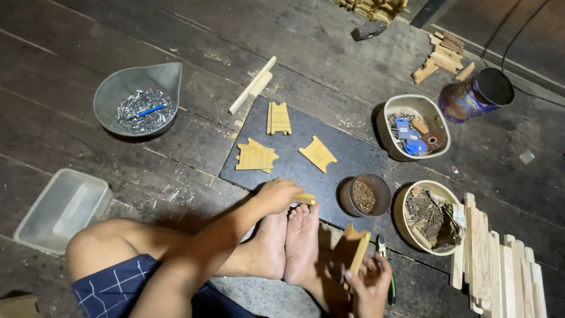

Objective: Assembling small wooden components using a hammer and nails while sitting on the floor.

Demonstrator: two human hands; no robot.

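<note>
Left hand point(276, 195) pinching small wooden piece point(305, 199) at near edge of dark board point(353, 159), right above bare toes point(301, 215). Right hand point(369, 282) wrapped round upright wooden block point(352, 250), low at frame bottom, beside foot. Both grips closed on wood, neither hand free. Risks, judging from layout: small piece held by fingertips only, easy to slip and drop onto feet or roll off board onto floor planks; block gripped from below at a tilt, could twist out. Pliers point(385, 268) lying just beside right hand, handle near wrist, likely to get knocked. Brown cup of small nails point(365, 196) sits close to left hand's piece, touching distance, so a careless swing tips it and scatters contents near bare feet. On board: three flat slatted wooden panels point(278, 118), point(256, 156), point(318, 153), well apart from hands, not in the way. Right side crowded: beige bowl of long nails point(432, 217), bowl of mixed bits with blue parts point(415, 126), dark jar point(477, 94), row of pale slats point(500, 265) along floor edge. Left side: grey pan of shiny nails point(141, 106), clear plastic tub point(62, 209), loose stick point(253, 85) beyond board. Dim light, deep shadow under right hand; what lies beneath block, cannot tell.
</note>
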